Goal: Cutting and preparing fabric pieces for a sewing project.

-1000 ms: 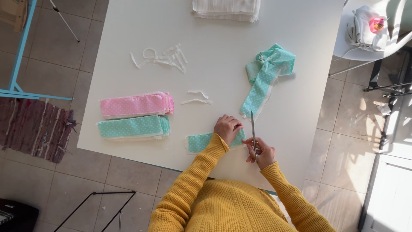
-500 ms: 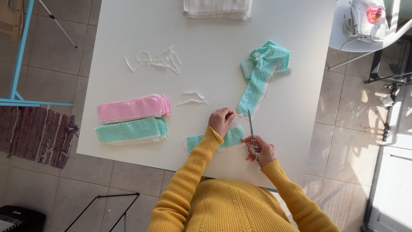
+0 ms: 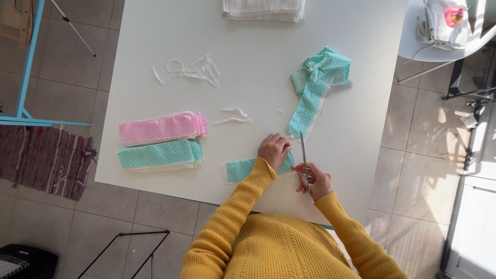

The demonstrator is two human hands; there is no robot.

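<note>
Left hand (image 3: 273,150) lay flat, fingers pressing the teal strip (image 3: 243,169) down; right hand (image 3: 312,181) gripped scissors (image 3: 304,155), blades pointing away.

Mustard-yellow cable-knit sweater, long sleeves.

Matt white table (image 3: 248,46) with a smooth top; soft teal dotted cloth strip (image 3: 243,169); shiny metal scissors (image 3: 304,155); folded pink cloth (image 3: 160,127); chunky knitted yellow sleeves (image 3: 232,217); matt floor tiles (image 3: 67,77)
</note>
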